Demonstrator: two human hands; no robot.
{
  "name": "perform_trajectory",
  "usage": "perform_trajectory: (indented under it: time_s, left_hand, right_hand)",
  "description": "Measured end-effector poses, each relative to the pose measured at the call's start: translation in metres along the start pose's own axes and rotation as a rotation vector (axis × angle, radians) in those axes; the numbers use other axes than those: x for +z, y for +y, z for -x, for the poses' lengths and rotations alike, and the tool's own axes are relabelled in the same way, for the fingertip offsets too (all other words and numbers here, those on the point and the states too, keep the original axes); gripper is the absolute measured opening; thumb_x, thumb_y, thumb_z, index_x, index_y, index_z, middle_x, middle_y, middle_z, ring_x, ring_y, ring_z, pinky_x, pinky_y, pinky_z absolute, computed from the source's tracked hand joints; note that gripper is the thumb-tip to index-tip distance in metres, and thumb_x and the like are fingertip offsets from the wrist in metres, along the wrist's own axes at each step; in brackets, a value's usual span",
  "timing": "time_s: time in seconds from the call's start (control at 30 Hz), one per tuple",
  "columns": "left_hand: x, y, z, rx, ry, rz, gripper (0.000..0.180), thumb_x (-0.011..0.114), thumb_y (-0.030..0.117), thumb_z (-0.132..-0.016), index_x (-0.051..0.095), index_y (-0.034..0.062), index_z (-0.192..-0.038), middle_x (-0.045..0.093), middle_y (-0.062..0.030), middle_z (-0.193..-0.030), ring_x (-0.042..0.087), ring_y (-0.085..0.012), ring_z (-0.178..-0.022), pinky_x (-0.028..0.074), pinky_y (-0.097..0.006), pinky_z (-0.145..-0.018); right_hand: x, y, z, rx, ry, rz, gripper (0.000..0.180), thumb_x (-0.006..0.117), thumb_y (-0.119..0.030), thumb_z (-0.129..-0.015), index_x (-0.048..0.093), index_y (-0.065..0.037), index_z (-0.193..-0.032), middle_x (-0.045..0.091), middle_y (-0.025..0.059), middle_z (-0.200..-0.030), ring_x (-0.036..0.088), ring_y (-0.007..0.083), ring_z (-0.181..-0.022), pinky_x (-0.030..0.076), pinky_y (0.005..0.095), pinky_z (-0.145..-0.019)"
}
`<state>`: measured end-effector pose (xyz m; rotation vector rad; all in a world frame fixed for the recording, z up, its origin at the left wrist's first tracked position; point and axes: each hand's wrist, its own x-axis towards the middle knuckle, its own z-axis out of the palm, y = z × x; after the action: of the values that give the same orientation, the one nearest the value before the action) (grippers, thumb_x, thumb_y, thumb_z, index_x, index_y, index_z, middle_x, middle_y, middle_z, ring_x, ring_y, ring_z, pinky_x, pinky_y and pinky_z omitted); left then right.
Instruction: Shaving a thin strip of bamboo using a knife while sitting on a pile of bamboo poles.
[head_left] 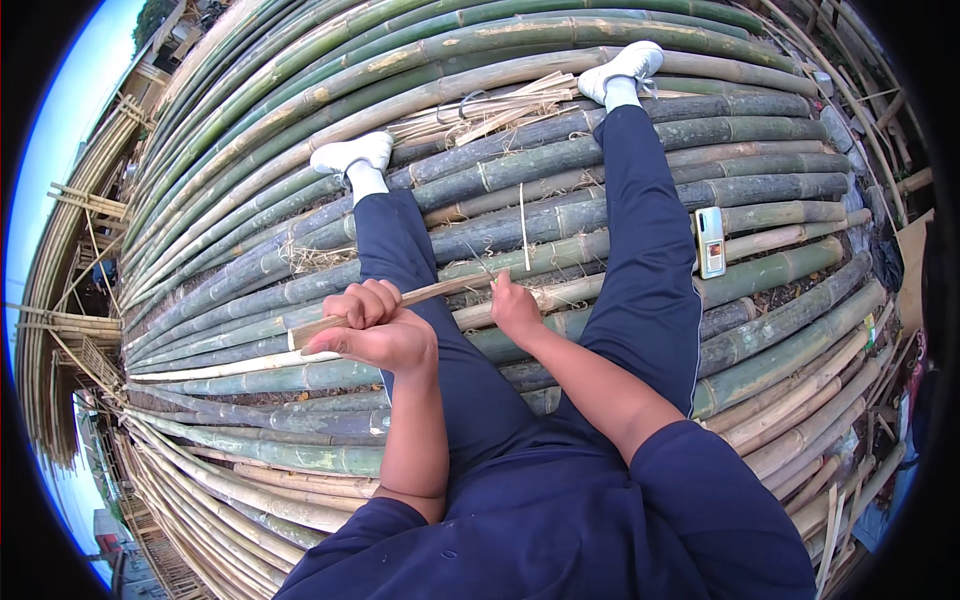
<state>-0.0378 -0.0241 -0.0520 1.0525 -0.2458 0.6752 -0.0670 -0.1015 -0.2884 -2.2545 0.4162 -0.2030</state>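
Note:
My left hand (372, 328) is wrapped around a flat wooden stick (445, 287), with the stick's squared end sticking out to the left of the fist. The stick slants up to the right, over my thigh, toward my right hand (516, 308). My right fingers are closed at the stick's far end. From there a thin dark sliver (481, 262) points up and left; I cannot tell whether it is a blade or a strip. Beneath my outstretched legs lie rows of green and grey bamboo poles (540, 180).
A bundle of split bamboo strips (500, 108) lies between my white shoes (355, 152). A phone (710, 243) rests on the poles right of my leg. Curled shavings (318, 256) and one pale strip (524, 226) sit nearby. Bamboo racks (85, 325) stand at the far left.

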Motion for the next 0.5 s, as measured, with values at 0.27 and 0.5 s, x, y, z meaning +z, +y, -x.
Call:
perform_trajectory:
  time_s: [0.27,0.5]
  left_hand:
    - [0.002,-0.001,0.026,0.012,-0.282,0.123,0.061,0.032,0.067,-0.090,0.025,0.0126,-0.065,0.021,0.0034,-0.050,0.018,-0.0091,-0.044,0.016,-0.026,-0.042]
    - [0.008,0.002,0.020,0.030,-0.213,0.030,0.057,0.023,0.066,-0.092,0.023,0.0149,-0.067,0.017,0.0047,-0.051,0.011,-0.0087,-0.046,0.013,-0.026,-0.043]
  right_hand:
    - [-0.002,0.039,0.005,0.341,-0.313,0.044,0.024,0.046,-0.016,-0.093,0.050,0.002,-0.109,0.063,0.0256,-0.102,0.061,0.0382,-0.102,0.049,0.0480,-0.085]
    - [-0.045,-0.062,0.023,0.187,0.052,-0.249,0.019,0.043,-0.016,-0.093,0.048,0.001,-0.097,0.062,0.0256,-0.079,0.061,0.0434,-0.075,0.047,0.0528,-0.068]
